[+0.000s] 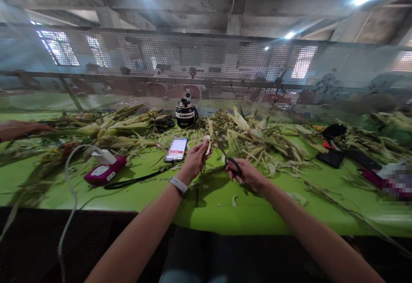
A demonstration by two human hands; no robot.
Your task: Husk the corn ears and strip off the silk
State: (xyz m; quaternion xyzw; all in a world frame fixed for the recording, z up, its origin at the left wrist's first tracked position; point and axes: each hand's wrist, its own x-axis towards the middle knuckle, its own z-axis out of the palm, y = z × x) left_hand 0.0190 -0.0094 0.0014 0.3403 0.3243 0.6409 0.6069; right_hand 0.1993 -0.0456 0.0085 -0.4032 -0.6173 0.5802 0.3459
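Note:
My left hand (195, 159), with a pale band on its wrist, pinches a narrow, pale strip of corn husk (210, 129) that points upward. Black-handled scissors (236, 164) are held in my right hand (247, 174), fingers through the loops. Their blades angle up and left towards the strip; whether they touch it I cannot tell. Behind both hands a loose heap of dry, yellow-green husks (254, 135) lies on the green tabletop (222, 218). Small husk scraps (234, 200) are scattered below my hands.
A phone (177, 150) lies left of my hands. Further left are a magenta power strip (104, 172), its white cable (68, 175) and another person's hand (25, 129). A black jug (186, 115) stands behind. A perforated metal screen (206, 59) closes the back. Dark objects (331, 158) lie right.

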